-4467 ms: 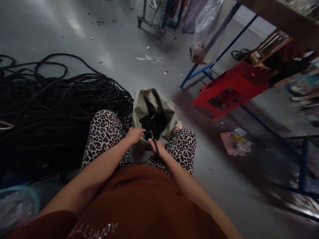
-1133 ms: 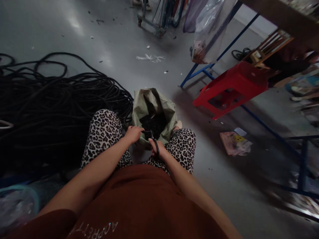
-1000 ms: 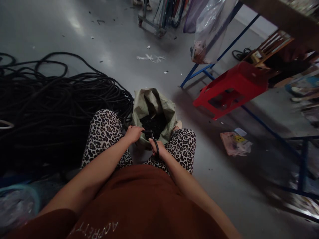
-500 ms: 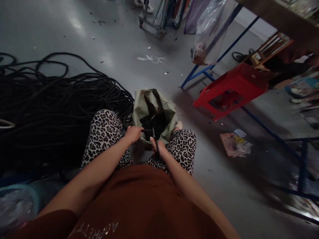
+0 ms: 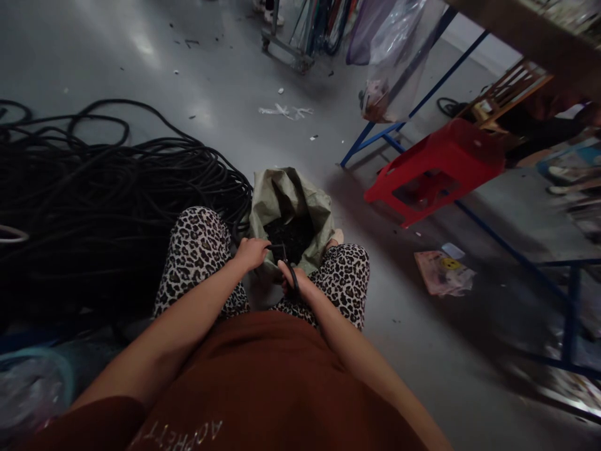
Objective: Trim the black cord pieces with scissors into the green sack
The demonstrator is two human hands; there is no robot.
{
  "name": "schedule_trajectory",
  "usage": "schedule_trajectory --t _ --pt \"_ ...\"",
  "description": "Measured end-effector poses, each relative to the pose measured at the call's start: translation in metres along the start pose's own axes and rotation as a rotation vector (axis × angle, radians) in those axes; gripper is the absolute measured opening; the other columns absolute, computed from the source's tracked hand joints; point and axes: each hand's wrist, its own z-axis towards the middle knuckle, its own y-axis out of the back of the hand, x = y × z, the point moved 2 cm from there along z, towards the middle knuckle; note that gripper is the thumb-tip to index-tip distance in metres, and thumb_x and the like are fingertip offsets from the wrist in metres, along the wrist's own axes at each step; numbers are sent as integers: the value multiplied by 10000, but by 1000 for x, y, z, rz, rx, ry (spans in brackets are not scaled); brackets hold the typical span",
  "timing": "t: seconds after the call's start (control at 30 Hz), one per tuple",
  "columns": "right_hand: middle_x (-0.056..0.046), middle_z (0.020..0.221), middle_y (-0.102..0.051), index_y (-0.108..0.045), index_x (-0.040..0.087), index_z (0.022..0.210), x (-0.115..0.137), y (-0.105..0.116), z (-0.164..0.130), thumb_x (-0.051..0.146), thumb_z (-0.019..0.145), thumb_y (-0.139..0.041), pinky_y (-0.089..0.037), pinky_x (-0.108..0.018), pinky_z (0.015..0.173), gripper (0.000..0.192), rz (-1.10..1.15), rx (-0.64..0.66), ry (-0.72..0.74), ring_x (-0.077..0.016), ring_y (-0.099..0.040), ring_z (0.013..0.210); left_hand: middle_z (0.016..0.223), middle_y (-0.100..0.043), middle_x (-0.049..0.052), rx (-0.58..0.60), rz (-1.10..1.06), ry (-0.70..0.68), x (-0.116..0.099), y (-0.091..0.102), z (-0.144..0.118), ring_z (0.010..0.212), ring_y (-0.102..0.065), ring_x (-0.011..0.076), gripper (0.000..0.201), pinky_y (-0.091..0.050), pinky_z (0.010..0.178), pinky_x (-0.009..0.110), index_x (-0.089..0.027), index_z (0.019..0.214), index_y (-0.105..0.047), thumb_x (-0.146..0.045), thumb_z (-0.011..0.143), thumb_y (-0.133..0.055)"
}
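My left hand (image 5: 252, 254) is closed on a black cord (image 5: 275, 247), whose short end sticks out to the right over the sack. In my right hand (image 5: 297, 282) is a pair of scissors (image 5: 293, 277) with black handles; the blades point up and away from me, at the cord's end. Below both hands a greenish woven sack (image 5: 319, 203) stands with its mouth wide, between my knees. Dark pieces (image 5: 295, 235) lie inside it, too dim to make out singly. A big heap of black cord (image 5: 117, 181) spreads over the floor on the left, reaching the sack.
A red plastic stool (image 5: 469, 150) lies tilted at the right, beside a blue-framed table (image 5: 370, 134). A printed plastic bag (image 5: 441, 274) and white scraps (image 5: 286, 111) are on the floor. A light blue tub (image 5: 68, 369) stands at lower left; a wheeled rack (image 5: 286, 53) is ahead.
My right hand has shifted slightly left with the scissors, bringing the blades up to the cord's end. My left hand stays in nearly the same place.
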Motion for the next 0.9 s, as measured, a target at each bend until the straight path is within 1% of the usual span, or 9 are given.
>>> schedule_trajectory --t 0.2,0.4,0.63,0.9 --pt "-54 491 -554 -592 128 697 -3 -2 6 706 783 -414 -463 -256 378 611 -23 9 19 -166 -556 404 1042 -684 41 -2 28 -31 -2 -1 -1 1000 -590 219 307 -375 821 346 -281 1082 -623 -286 837 -438" --pt "-38 476 -541 -586 125 721 -3 -3 7 707 769 -441 -446 -243 366 602 12 9 1 -155 -543 384 1067 -676 42 19 28 -62 -3 -4 -1 1009 -587 221 319 -367 828 350 -283 1102 -619 -283 843 -434" --pt "-29 473 -530 -568 121 710 -2 -3 6 700 784 -429 -451 -222 379 600 6 13 19 -127 -523 372 1091 -667 40 38 32 -77 -4 -3 -3 1034 -574 209 319 -351 834 339 -288 1122 -606 -285 854 -433" --pt "-39 486 -540 -576 116 723 2 -2 1 681 786 -451 -465 -231 396 582 23 -16 22 -146 -548 409 1077 -669 41 63 58 -115 -7 1 -3 1030 -570 205 325 -353 832 333 -278 1132 -600 -270 859 -425"
